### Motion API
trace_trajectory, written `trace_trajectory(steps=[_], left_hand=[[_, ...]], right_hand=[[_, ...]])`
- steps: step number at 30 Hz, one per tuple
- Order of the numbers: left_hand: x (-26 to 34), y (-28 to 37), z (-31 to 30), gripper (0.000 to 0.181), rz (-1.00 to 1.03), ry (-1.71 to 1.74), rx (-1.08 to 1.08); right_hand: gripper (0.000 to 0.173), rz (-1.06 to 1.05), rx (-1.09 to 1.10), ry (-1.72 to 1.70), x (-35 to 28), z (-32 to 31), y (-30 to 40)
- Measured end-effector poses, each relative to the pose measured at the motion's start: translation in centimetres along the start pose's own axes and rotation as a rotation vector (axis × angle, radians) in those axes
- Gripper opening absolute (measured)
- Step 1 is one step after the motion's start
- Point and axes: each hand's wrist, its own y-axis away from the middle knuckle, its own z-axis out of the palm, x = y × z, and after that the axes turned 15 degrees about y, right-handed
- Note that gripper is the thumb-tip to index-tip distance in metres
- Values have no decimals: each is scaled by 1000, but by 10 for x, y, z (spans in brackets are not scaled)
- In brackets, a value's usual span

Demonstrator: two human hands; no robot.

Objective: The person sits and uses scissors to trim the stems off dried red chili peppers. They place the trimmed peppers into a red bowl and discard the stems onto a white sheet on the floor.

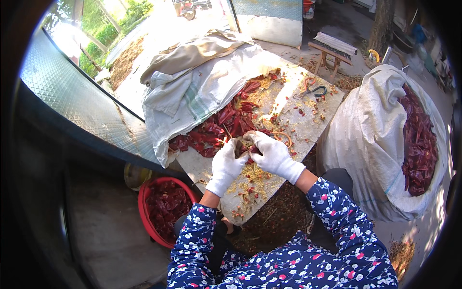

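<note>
Both my hands wear white knitted gloves with soiled fingers and meet over the near part of a low board (306,123). Between my left hand (229,160) and my right hand (269,151) is a piece of dried red chili pepper (253,149), gripped by the fingertips of both. A heap of dried red chili peppers (231,121) lies just beyond, partly under a white woven sack (202,94). Pale yellow seeds (256,176) are scattered around my hands. Scissors with one orange-red and one dark handle (313,89) lie at the board's far right. An orange handle (283,136) shows beside my right hand.
A red basin (144,206) of chili peppers stands at the lower left. On the right stands a large white woven sack (361,144) full of chili peppers. Beyond the board are a small wooden stool (332,50) and a tree trunk (384,27). A quilted sheet panel (90,97) borders the left.
</note>
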Motion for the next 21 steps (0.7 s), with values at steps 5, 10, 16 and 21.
trace_trajectory(steps=[5,10,16,21], left_hand=[[4,5,-3,27,-326,824,35],[0,9,-10,37,-350,1003,4],[-3,14,-2,35,-339,987,23],[5,15,4,32,-215,762,17]], right_hand=[[46,258,-106,-495,8,9,-8],[37,417,-231,-958,12,13,-10],[40,318,-282,-1164,4,13,-7],[35,372,-223,-1016,6,16,-4]])
